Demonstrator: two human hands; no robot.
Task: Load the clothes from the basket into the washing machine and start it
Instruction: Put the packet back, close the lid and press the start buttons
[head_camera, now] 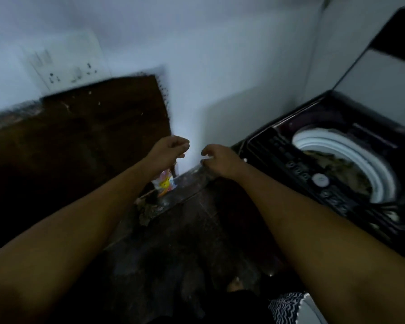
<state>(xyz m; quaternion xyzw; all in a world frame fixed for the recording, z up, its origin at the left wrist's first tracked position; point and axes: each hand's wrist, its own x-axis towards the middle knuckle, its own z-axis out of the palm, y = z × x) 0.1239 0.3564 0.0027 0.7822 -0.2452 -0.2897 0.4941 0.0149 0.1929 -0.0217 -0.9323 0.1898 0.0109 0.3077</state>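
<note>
Left hand [170, 149] and right hand [220, 161], both loosely curled and empty, extended side by side; black top-loading washing machine [288, 160], lid raised, right of the right hand, with crumpled clothes [337, 166] in its white drum.

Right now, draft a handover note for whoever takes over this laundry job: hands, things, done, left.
Left hand: fingers loosely curled, nothing seen in it. Right hand: the same. Both hover left of the black top-loading washing machine.
Its grey lid is up; clothes lie in the drum.
A black-and-white wavy-patterned cloth shows at the bottom edge; basket unclear.
Left: load any remainder, shut the lid, start the machine.
</note>
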